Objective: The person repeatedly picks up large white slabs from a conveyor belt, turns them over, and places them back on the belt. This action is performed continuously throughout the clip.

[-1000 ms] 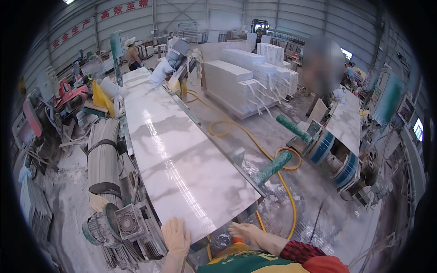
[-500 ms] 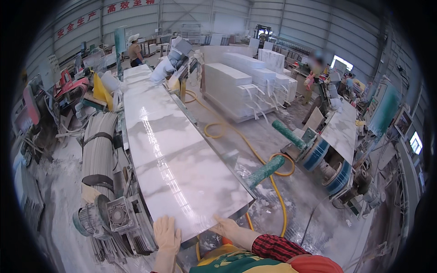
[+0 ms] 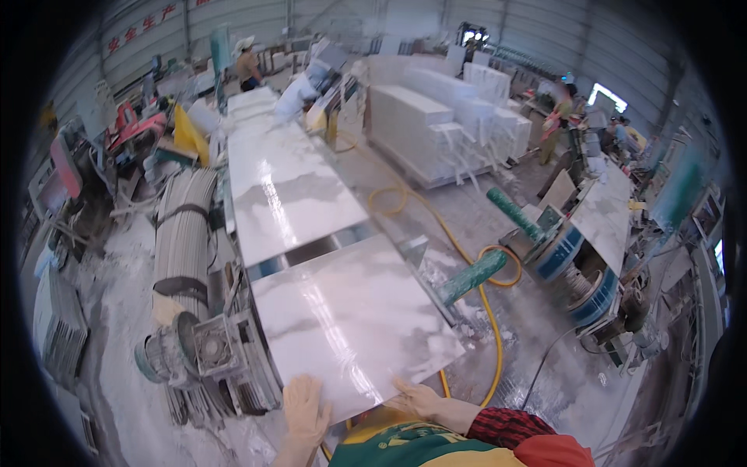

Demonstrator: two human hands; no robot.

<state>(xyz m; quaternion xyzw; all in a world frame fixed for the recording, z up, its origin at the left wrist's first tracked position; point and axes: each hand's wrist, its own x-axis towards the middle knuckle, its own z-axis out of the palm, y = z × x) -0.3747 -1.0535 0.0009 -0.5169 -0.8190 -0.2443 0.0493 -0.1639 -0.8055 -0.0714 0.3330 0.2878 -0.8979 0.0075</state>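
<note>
- Our left hand (image 3: 305,410) and right hand (image 3: 416,397) both grip the near edge of the marble slab (image 3: 350,319).
- Since 1 second ago a gap has opened; our slab now lies apart from the next slab (image 3: 284,187).
- Beyond, a yellow hose (image 3: 436,218) crosses the floor.

A large factory hall with grey corrugated metal walls (image 3: 545,39) and daylight from bright windows (image 3: 611,95) on the far right. The concrete floor (image 3: 498,226) is wet and caked with white dust. A yellow hose (image 3: 436,218) snakes across it. Stacks of white stone blocks (image 3: 436,124) stand mid-hall; machinery (image 3: 576,257) crowds both sides.
</note>
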